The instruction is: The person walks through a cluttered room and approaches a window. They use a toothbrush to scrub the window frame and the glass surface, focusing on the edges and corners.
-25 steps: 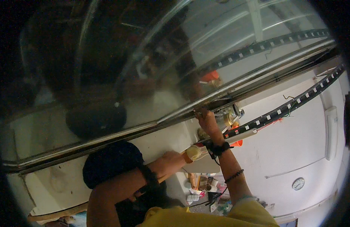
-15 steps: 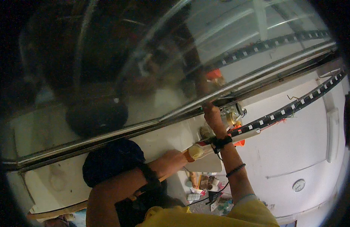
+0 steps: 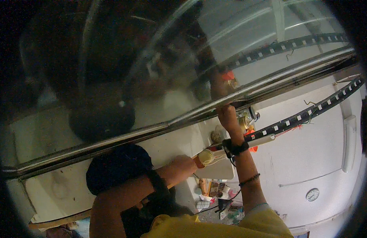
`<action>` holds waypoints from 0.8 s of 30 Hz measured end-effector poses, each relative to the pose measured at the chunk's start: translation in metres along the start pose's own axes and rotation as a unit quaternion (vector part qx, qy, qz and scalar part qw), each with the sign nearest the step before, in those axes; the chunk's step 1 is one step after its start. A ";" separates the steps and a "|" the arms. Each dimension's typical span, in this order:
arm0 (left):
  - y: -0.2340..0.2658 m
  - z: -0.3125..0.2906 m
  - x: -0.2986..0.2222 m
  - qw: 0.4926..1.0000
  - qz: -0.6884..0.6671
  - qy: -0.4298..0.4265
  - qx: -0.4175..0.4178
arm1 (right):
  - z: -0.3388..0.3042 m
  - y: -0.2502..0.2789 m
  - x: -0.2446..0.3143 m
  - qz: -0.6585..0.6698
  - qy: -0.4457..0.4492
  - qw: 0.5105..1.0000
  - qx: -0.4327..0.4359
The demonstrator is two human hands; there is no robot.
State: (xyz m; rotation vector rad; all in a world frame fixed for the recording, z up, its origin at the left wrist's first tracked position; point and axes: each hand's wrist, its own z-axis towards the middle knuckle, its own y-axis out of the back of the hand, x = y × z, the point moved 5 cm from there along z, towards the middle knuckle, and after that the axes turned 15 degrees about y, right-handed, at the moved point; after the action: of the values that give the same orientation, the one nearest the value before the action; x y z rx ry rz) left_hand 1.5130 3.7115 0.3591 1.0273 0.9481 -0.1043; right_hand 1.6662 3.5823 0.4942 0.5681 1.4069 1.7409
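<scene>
My right hand (image 3: 228,117) is raised to the metal frame (image 3: 171,123) along the lower edge of a dark, reflective glass panel (image 3: 159,51). Its fingers are curled closed, and what lies in them is too dark to make out. Lower down, my left hand (image 3: 178,169) rests by the edge of a white ledge (image 3: 171,144), its fingers bent down and partly hidden. Just in front of it are an orange-brown piece (image 3: 199,162) and a rounded cream-coloured thing (image 3: 207,157). Both wrists wear dark bands.
A dark blue cap-like thing (image 3: 118,168) sits on the ledge to the left. Near my right wrist stand a glass jar (image 3: 246,119) and an orange item (image 3: 253,146). A black-and-white strip (image 3: 302,116) runs along the white wall, which bears a round dial (image 3: 312,194). Small items crowd below.
My right hand has shifted slightly to the right along the frame, its fingers still curled. My left hand stays nearly in place.
</scene>
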 end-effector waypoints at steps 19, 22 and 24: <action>-0.010 -0.002 0.006 0.997 -0.062 -0.008 -0.044 | -0.032 -0.054 -0.098 -0.179 -0.105 0.977 0.055; -0.004 -0.002 0.001 0.997 -0.033 -0.021 -0.061 | -0.051 -0.056 -0.111 -0.192 -0.095 0.974 0.074; -0.001 -0.006 0.001 0.996 -0.009 -0.038 -0.077 | -0.052 -0.055 -0.096 -0.183 -0.060 0.979 0.068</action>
State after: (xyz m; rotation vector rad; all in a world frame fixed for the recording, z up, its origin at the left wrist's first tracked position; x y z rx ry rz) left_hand 1.5094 3.7161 0.3565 0.8680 0.8830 -0.0832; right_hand 1.6985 3.4773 0.4414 0.4443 1.4479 1.3069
